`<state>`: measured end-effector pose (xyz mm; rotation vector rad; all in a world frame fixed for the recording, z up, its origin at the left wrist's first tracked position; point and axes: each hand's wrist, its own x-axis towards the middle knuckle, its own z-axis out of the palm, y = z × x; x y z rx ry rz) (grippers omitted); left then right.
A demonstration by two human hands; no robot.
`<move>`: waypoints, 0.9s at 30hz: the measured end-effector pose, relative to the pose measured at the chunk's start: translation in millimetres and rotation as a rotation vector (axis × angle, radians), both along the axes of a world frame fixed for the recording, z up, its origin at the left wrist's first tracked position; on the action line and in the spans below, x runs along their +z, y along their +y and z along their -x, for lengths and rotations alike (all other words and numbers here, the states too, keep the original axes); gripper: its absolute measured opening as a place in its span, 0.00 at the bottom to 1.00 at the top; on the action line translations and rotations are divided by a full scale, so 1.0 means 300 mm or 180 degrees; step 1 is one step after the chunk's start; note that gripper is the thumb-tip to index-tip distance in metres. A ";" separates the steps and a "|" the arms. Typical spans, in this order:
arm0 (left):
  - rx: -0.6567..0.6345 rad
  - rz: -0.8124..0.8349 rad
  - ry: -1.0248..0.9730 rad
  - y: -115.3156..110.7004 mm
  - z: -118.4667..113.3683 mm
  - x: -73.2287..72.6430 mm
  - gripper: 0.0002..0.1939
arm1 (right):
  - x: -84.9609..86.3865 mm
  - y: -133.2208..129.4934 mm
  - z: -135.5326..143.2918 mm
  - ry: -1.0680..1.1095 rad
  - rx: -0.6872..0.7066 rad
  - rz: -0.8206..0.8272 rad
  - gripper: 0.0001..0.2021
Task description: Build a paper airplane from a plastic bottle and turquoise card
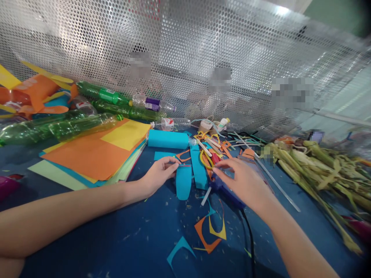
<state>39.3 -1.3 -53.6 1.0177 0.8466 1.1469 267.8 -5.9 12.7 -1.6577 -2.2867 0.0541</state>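
My left hand (162,173) pinches the top end of a blue paper piece (184,183) with a rounded lower end, held just above the table. A thin red line runs across that end. My right hand (237,177) is closed at thumb and fingertips on the edge of a yellow loop (205,160); what the loop belongs to is hidden. Beneath this hand lies a dark blue glue gun (232,195) with a clear glue stick (206,196) beside its front. Between my hands lies a blue paper strip (199,170). Behind it rests a bottle wrapped in blue paper (168,139).
Coloured paper sheets (87,154) are stacked at left, with green plastic bottles (84,125) behind. Paper scraps (207,235) lie in front, near the black cord (251,235). Dried husks (315,170) cover the right side. A perforated metal screen (185,50) closes off the back.
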 end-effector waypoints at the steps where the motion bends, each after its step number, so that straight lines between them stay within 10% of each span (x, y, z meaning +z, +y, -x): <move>1: -0.0027 -0.0010 0.0022 -0.002 -0.001 0.002 0.10 | 0.000 -0.006 0.029 0.0494 0.0184 0.0056 0.12; 8: -0.0208 0.0037 0.0179 -0.028 -0.014 0.036 0.11 | -0.086 -0.023 0.122 0.2010 0.0777 0.0818 0.14; 27: -0.0601 -0.0222 0.0426 -0.034 0.001 0.048 0.09 | -0.075 -0.031 0.136 0.2133 0.0827 0.1266 0.09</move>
